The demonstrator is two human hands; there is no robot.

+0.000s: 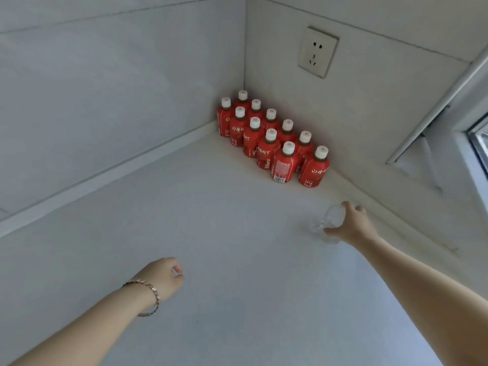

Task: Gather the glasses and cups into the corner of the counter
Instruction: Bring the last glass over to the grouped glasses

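A clear glass (326, 223) is on the white counter (211, 220) near the right wall, in front of a block of red bottles. My right hand (350, 224) grips the glass from the right side, thumb below and fingers over its top. The glass looks tilted. My left hand (166, 276) hovers over the counter lower left, fingers curled in with nothing seen in them. A bracelet is on that wrist.
Several red juice bottles (272, 141) with white caps stand in two rows in the counter's corner along the right wall. A wall socket (318, 51) is above them. A metal window frame (449, 101) is at the right.
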